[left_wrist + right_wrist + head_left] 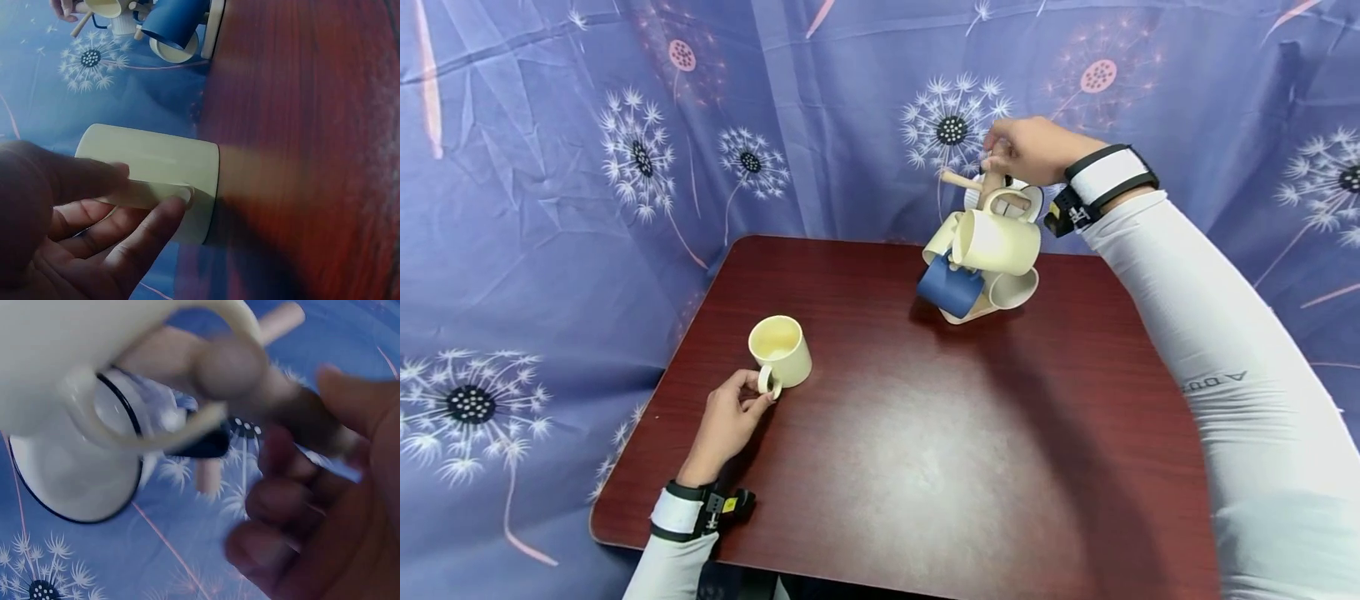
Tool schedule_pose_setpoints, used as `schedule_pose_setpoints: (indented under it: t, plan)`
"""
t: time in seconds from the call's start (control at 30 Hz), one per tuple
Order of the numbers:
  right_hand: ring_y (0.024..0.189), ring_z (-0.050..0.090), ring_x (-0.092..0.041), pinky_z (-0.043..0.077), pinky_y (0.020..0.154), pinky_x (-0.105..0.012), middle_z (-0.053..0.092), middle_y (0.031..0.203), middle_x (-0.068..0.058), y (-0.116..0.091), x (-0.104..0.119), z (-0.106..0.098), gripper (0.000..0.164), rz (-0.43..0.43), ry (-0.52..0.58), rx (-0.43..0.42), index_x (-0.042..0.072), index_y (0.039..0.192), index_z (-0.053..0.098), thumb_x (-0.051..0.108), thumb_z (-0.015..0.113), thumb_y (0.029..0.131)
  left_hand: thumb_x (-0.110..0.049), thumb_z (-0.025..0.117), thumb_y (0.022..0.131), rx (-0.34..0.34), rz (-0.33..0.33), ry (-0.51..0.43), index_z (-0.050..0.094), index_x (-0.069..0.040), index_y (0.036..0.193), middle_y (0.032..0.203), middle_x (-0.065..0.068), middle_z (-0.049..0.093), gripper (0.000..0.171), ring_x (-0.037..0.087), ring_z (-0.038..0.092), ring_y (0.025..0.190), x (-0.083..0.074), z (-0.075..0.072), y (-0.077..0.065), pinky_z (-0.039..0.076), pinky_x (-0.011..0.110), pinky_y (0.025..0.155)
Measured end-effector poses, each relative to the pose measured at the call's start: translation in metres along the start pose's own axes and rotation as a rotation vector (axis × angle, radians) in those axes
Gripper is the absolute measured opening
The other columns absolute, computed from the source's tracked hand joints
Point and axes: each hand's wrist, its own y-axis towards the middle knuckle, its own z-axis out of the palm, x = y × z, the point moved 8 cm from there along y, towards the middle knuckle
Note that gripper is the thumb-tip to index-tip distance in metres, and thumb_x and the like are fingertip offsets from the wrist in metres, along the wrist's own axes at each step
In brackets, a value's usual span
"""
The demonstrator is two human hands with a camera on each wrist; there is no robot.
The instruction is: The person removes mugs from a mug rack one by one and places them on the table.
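Observation:
On the left of the table stands a pale yellow mug (pixel 784 360), upright. My left hand (pixel 727 423) pinches its handle (pixel 147 195) between thumb and fingers. Toward the back, a wooden mug tree (pixel 972 315) carries several mugs on its pegs. My right hand (pixel 1028 150) grips the top of its post (pixel 306 422). A cream mug (pixel 1000 243) hangs at the front, near a blue mug (pixel 951 286), another pale mug (pixel 942 237) and a greyish-white mug (pixel 1013 288). A white mug with a black rim (pixel 81 469) is partly hidden behind them.
The dark red wooden table (pixel 880 433) has rounded corners. A blue curtain (pixel 850 125) with dandelion prints hangs close behind it and along its left side. One bare wooden peg (pixel 958 180) juts out leftward near the top of the tree.

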Motion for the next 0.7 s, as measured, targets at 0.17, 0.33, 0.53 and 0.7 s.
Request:
schedule_pose_setpoints:
  t: [0.17, 0.33, 0.53, 0.7]
  plan:
    - [0.1, 0.063, -0.037, 0.048, 0.093, -0.053, 0.066, 0.11, -0.024, -0.0021, 0.0023, -0.0004, 0.031, -0.097, 0.009, 0.011, -0.001, 0.132, 0.057, 0.019, 0.052, 0.109, 0.0, 0.073, 0.093, -0.019, 0.011, 0.031, 0.068, 0.003, 0.107, 0.1, 0.017, 0.074, 0.015, 0.018, 0.072, 0.09, 0.0005, -0.0043, -0.0003, 0.055, 0.011, 0.072]
    - [0.09, 0.062, -0.032, 0.048, 0.084, -0.047, 0.064, 0.096, -0.017, -0.0023, -0.0013, -0.0006, 0.026, -0.115, -0.003, -0.057, -0.001, 0.121, 0.06, 0.021, 0.054, 0.109, -0.001, 0.072, 0.094, -0.021, 0.027, 0.054, 0.069, 0.001, 0.107, 0.1, 0.016, 0.074, 0.014, 0.02, 0.072, 0.088, 0.0009, -0.0054, 0.0025, 0.055, 0.012, 0.072]
    - [0.081, 0.057, -0.027, 0.045, 0.078, -0.044, 0.061, 0.089, -0.013, -0.0041, -0.0047, -0.0022, 0.027, -0.129, -0.002, -0.131, 0.0, 0.118, 0.062, 0.025, 0.056, 0.109, 0.0, 0.072, 0.094, -0.027, 0.032, 0.078, 0.069, 0.003, 0.107, 0.099, 0.016, 0.074, 0.014, 0.023, 0.072, 0.089, -0.0022, -0.0033, 0.0025, 0.055, 0.013, 0.072]
    - [0.076, 0.056, -0.028, 0.045, 0.076, -0.045, 0.058, 0.083, -0.012, -0.0028, -0.0045, -0.002, 0.028, -0.125, -0.032, -0.14, 0.0, 0.118, 0.061, 0.025, 0.055, 0.108, 0.0, 0.072, 0.093, -0.028, 0.072, 0.114, 0.069, 0.003, 0.106, 0.098, 0.014, 0.073, 0.014, 0.022, 0.07, 0.086, -0.0057, -0.0046, 0.0026, 0.055, 0.017, 0.072]
